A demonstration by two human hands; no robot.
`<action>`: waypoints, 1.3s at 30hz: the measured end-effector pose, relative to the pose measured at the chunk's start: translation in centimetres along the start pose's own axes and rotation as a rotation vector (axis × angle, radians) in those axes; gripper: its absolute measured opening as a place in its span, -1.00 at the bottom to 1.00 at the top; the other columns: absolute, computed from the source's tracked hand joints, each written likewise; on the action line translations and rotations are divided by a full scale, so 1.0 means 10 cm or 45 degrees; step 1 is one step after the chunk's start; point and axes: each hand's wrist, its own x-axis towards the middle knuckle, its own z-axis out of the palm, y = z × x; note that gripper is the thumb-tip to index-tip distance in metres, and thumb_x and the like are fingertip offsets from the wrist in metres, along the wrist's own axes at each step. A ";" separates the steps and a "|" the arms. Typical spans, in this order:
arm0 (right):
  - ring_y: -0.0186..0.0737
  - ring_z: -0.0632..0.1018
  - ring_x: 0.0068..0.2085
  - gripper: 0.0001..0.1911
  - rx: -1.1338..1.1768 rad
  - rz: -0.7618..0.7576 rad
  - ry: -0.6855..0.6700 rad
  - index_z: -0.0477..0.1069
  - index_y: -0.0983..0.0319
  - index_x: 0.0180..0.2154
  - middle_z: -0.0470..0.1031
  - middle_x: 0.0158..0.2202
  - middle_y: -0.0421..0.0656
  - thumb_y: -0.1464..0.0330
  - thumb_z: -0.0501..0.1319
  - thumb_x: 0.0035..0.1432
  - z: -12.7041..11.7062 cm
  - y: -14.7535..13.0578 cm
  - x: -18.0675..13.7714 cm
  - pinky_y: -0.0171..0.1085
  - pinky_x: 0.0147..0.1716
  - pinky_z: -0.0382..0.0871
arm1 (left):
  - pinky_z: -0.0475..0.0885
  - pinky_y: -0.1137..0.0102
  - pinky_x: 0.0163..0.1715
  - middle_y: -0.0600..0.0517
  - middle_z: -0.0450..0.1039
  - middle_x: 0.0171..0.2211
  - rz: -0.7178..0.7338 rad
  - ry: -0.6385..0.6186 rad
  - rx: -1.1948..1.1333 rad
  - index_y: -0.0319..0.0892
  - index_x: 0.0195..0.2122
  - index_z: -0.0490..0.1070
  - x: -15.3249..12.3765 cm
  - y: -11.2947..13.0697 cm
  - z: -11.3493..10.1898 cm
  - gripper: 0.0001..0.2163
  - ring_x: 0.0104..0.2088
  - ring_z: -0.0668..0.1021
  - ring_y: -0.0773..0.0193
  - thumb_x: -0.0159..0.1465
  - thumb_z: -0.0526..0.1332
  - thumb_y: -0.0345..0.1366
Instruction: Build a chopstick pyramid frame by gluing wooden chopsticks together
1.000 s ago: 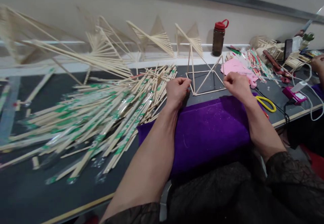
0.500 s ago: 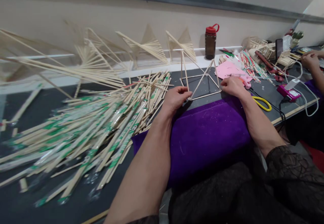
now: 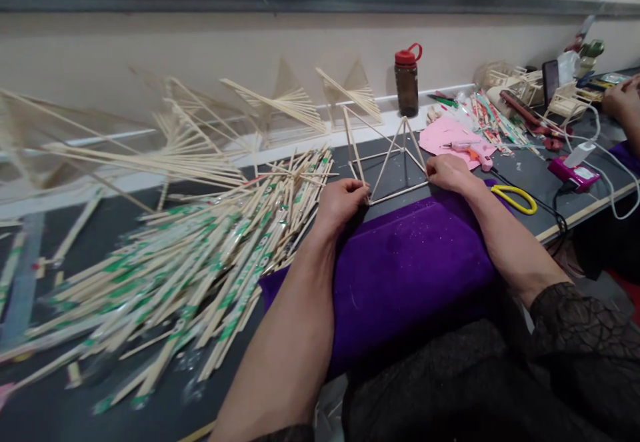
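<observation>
A frame of thin wooden sticks (image 3: 387, 157) stands on the dark table just beyond a purple cloth (image 3: 410, 265). My left hand (image 3: 341, 202) pinches its near left corner, fingers curled on the sticks. At the near right corner my right hand (image 3: 450, 173) is closed on the frame's bottom stick. Both forearms lie across the purple cloth.
A big heap of wrapped chopsticks (image 3: 185, 255) covers the table's left. Finished stick fans (image 3: 295, 105) lean on the back wall. A brown bottle with a red cap (image 3: 407, 81), pink paper (image 3: 447, 137), yellow scissors (image 3: 515, 197), a pink device (image 3: 575, 174) and another person's hand (image 3: 623, 99) lie right.
The view shifted left and down. Both hands stayed on the stick frame's near corners, which now appears turned a little, with its peak more upright.
</observation>
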 end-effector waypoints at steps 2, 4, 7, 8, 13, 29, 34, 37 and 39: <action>-0.07 0.63 0.02 -0.66 0.027 -0.022 -0.034 0.64 0.22 -0.01 0.68 0.02 -0.02 0.46 0.21 0.23 -0.05 -0.02 -0.05 -0.29 -0.21 0.33 | 0.29 0.39 -0.52 0.02 0.51 -0.57 -0.014 -0.032 -0.007 -0.13 -0.51 0.54 -0.03 0.04 -0.03 -0.84 -0.51 0.49 0.20 -0.08 0.32 -0.17; -0.06 0.63 0.01 -0.67 0.052 -0.050 -0.058 0.65 0.23 -0.04 0.68 -0.01 0.00 0.48 0.22 0.21 -0.09 -0.03 -0.08 -0.28 -0.22 0.33 | 0.24 0.40 -0.57 0.01 0.49 -0.58 -0.032 -0.051 -0.025 -0.13 -0.52 0.53 -0.04 0.06 -0.05 -0.83 -0.53 0.46 0.22 -0.09 0.33 -0.15; -0.05 0.64 -0.03 -0.65 0.059 -0.084 -0.077 0.66 0.24 -0.05 0.69 -0.05 0.02 0.50 0.21 0.19 -0.11 -0.03 -0.11 -0.26 -0.22 0.36 | 0.20 0.42 -0.60 0.01 0.47 -0.60 -0.040 -0.079 -0.055 -0.14 -0.52 0.54 -0.06 0.07 -0.08 -0.82 -0.56 0.44 0.25 -0.11 0.34 -0.16; -0.05 0.64 -0.04 -0.64 0.051 -0.089 -0.086 0.66 0.25 -0.04 0.69 -0.05 0.03 0.51 0.21 0.18 -0.11 -0.03 -0.11 -0.25 -0.22 0.37 | 0.19 0.43 -0.61 0.01 0.47 -0.61 -0.045 -0.102 -0.060 -0.14 -0.52 0.55 -0.06 0.08 -0.08 -0.82 -0.56 0.44 0.26 -0.11 0.34 -0.16; -0.01 0.64 -0.03 -0.62 0.011 -0.079 -0.102 0.67 0.27 -0.03 0.68 -0.05 0.07 0.51 0.21 0.16 -0.09 -0.01 -0.11 -0.22 -0.19 0.40 | 0.17 0.47 -0.63 0.01 0.46 -0.60 -0.054 -0.152 -0.091 -0.15 -0.46 0.57 -0.06 0.06 -0.10 -0.79 -0.56 0.43 0.30 -0.08 0.36 -0.15; -0.07 0.63 -0.01 -0.69 0.023 -0.100 -0.093 0.65 0.26 -0.01 0.68 -0.01 0.01 0.34 0.20 0.33 -0.08 -0.01 -0.10 -0.26 -0.24 0.29 | 0.29 0.44 -0.54 0.05 0.50 -0.54 0.084 0.130 -0.151 -0.21 -0.38 0.60 0.01 -0.01 -0.01 -0.72 -0.55 0.45 0.31 -0.03 0.31 -0.12; -0.06 0.62 0.01 -0.67 0.020 -0.095 -0.108 0.65 0.25 0.00 0.68 0.00 0.03 0.38 0.17 0.34 -0.08 -0.02 -0.09 -0.26 -0.23 0.29 | 0.30 0.42 -0.52 0.06 0.49 -0.58 0.082 0.110 -0.134 -0.20 -0.44 0.58 0.03 -0.05 0.01 -0.77 -0.56 0.44 0.31 0.00 0.33 -0.13; -0.06 0.62 0.02 -0.66 0.005 -0.098 -0.100 0.65 0.26 0.02 0.68 0.00 0.04 0.37 0.17 0.34 -0.07 -0.02 -0.08 -0.27 -0.24 0.29 | 0.32 0.42 -0.50 0.06 0.50 -0.57 0.093 0.075 -0.149 -0.20 -0.45 0.57 0.03 -0.06 0.02 -0.79 -0.57 0.43 0.33 0.00 0.34 -0.16; -0.07 0.62 0.00 -0.66 -0.002 -0.096 -0.084 0.65 0.27 0.01 0.68 0.00 0.05 0.37 0.16 0.35 -0.07 -0.02 -0.08 -0.26 -0.25 0.27 | 0.33 0.41 -0.49 0.06 0.50 -0.57 0.102 0.062 -0.147 -0.20 -0.46 0.57 0.03 -0.06 0.03 -0.81 -0.57 0.43 0.33 0.00 0.34 -0.18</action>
